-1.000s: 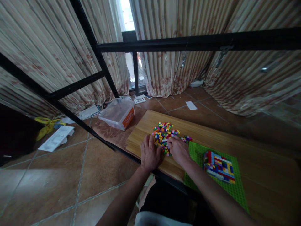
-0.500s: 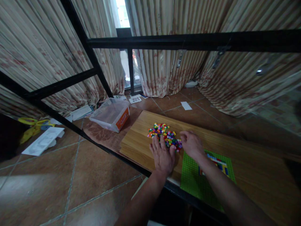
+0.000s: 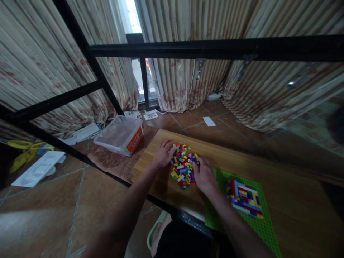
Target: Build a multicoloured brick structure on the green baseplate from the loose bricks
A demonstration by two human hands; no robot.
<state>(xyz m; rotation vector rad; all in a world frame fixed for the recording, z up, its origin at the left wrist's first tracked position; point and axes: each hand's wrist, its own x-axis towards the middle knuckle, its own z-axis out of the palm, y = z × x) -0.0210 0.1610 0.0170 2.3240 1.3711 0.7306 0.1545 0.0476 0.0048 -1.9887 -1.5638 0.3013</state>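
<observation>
A heap of small multicoloured toy bricks [image 3: 183,170] lies on the wooden bench top. My left hand [image 3: 163,154] rests at the heap's left edge, thumb apart from the bent fingers, touching the outer bricks. On the opposite side my right hand [image 3: 205,175] curves against the heap, its thumb and fingers apart; whether a brick sits at its fingertips is unclear. To the right of the heap, a green studded baseplate [image 3: 264,204] carries a low rectangular block of coloured bricks [image 3: 245,199]. My right forearm crosses over part of the baseplate.
The wooden bench top [image 3: 292,193] extends to the right. A clear plastic box [image 3: 120,134] with an orange label stands on a mat at the left. Black metal bars [image 3: 188,50] cross in front of the curtains. A white moulded tray [image 3: 39,168] lies on the tiled floor.
My left hand has moved from the heap's near side to its left edge. My right hand has come down and nearer the heap. The bricks now spread closer to me, and more of the brick block shows.
</observation>
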